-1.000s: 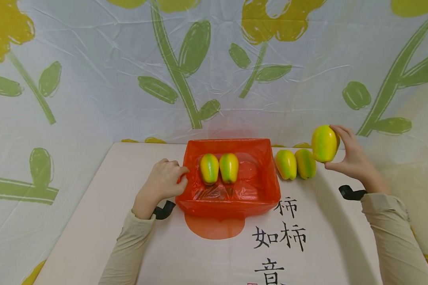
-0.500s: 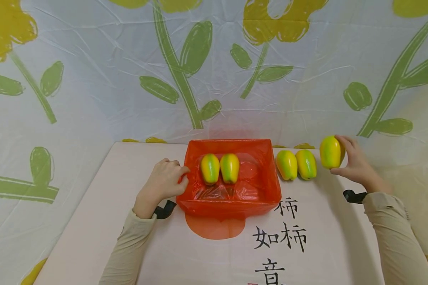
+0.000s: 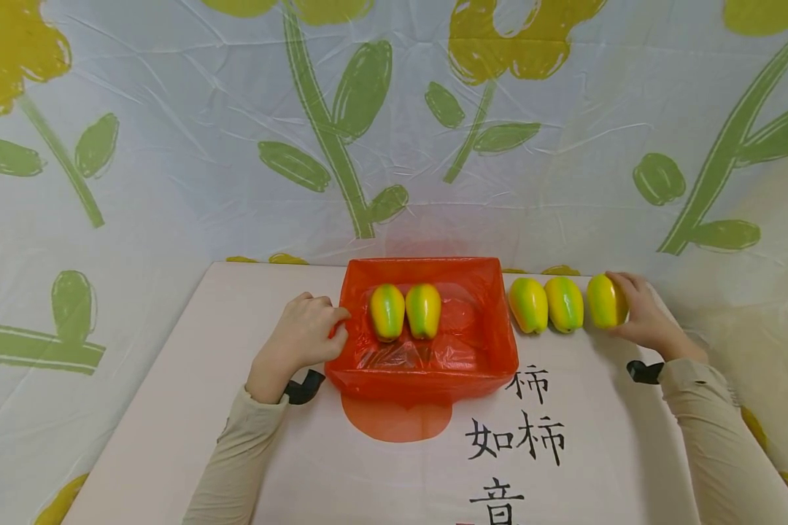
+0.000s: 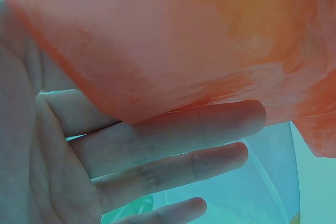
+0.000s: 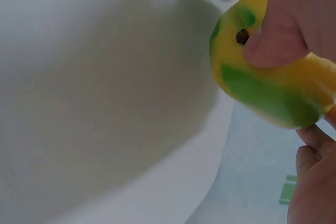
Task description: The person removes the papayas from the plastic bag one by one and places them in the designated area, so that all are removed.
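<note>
— If 12 is the floral backdrop point(image 3: 203, 109), where does the held fruit point(image 3: 604, 302) lie?

— At 9 to 10 o'clock from the right hand point(image 3: 645, 317), touching it. Long axis near the 12–6 line. Right hand much the nearer; left hand point(image 3: 304, 329) well apart, off toward 9.

— Place on the tabletop point(image 3: 381, 481)?

— End of a row. One loose fruit point(image 3: 566, 305) sits at its 9, narrow gap between; another loose fruit point(image 3: 528, 306) sits beyond, just beside the red container point(image 3: 420, 383). Whether the held fruit's underside touches down, can't tell.

— Right grip?

— Clamped on the fruit, only the fruit parting thumb from fingers. Right wrist view: thumb by the dark stem scar point(image 5: 242, 36), fingers partly hidden.

— Left grip?

— Appears pinched on the container's rim at its 9, thumb and forefinger; other fingers straight. Thumb unseen in the left wrist view.
</note>
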Demonstrator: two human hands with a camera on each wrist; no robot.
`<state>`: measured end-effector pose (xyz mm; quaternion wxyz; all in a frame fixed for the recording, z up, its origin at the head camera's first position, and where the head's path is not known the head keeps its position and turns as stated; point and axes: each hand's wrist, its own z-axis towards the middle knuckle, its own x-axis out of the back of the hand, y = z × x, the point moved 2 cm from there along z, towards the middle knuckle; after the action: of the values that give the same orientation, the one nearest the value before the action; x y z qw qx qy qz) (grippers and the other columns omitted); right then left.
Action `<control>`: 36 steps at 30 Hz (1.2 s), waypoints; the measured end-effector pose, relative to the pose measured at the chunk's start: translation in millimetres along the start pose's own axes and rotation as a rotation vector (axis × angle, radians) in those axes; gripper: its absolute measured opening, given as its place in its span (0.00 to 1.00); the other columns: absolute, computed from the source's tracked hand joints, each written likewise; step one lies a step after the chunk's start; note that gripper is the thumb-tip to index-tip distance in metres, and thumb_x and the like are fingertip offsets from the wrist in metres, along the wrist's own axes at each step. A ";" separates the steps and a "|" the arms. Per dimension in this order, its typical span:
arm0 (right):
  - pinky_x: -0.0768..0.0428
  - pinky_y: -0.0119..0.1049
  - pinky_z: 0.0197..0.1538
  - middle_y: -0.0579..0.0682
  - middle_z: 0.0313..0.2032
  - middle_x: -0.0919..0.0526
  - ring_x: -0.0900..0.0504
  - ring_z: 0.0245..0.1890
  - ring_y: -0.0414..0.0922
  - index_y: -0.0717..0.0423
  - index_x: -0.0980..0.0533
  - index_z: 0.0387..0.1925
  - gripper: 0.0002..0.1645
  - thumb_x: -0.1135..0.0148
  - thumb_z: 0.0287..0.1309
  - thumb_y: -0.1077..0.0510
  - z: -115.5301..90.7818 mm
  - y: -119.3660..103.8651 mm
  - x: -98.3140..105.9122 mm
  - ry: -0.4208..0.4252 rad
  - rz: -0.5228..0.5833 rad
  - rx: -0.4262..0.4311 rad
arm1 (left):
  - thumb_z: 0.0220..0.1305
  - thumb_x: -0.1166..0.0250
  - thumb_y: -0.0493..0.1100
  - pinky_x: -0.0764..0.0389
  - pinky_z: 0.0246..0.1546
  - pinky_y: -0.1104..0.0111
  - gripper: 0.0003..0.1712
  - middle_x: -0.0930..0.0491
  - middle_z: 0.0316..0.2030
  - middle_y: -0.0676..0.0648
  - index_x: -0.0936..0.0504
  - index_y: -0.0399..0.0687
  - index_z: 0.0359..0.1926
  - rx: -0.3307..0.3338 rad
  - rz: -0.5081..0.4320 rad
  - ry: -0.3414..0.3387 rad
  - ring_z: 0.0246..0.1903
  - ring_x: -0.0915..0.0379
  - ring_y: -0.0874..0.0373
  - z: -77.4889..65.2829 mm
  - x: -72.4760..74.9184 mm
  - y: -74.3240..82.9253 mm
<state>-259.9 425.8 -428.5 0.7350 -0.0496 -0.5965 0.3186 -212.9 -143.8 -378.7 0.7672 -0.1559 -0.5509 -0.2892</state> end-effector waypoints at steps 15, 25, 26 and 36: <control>0.45 0.76 0.51 0.78 0.64 0.51 0.48 0.57 0.78 0.72 0.48 0.69 0.63 0.27 0.25 0.71 1.0 3.5 -16.2 -0.094 0.042 -0.036 | 0.49 0.42 0.38 0.34 0.26 0.64 0.09 0.37 0.13 0.55 0.15 0.47 0.27 0.002 -0.009 -0.003 0.17 0.39 0.58 0.4 -0.3 -0.8; 0.48 0.79 0.56 0.79 0.66 0.57 0.51 0.59 0.80 0.73 0.55 0.71 0.66 0.30 0.28 0.71 3.6 2.2 -18.0 -0.159 0.036 -0.111 | 0.50 0.42 0.38 0.34 0.26 0.64 0.09 0.36 0.13 0.54 0.14 0.46 0.28 0.007 -0.004 -0.006 0.17 0.39 0.58 0.0 1.1 -0.7; 0.50 0.79 0.57 0.79 0.66 0.58 0.52 0.59 0.81 0.73 0.55 0.71 0.66 0.29 0.29 0.71 3.2 1.6 -17.7 -0.159 0.045 -0.111 | 0.50 0.42 0.38 0.33 0.26 0.64 0.09 0.36 0.13 0.54 0.14 0.46 0.28 0.006 -0.005 -0.006 0.17 0.39 0.58 0.0 1.0 -0.8; 0.56 0.79 0.59 0.79 0.68 0.60 0.55 0.62 0.82 0.75 0.54 0.71 0.65 0.31 0.29 0.71 1.6 -2.4 -14.1 -0.163 0.080 -0.113 | 0.49 0.41 0.38 0.34 0.26 0.64 0.09 0.37 0.13 0.55 0.14 0.46 0.27 0.003 -0.008 0.010 0.17 0.39 0.58 -0.5 1.1 -1.7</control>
<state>-261.6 415.9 -438.9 0.6667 -0.0884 -0.6690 0.3165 -213.4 -145.7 -378.0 0.7689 -0.1510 -0.5482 -0.2922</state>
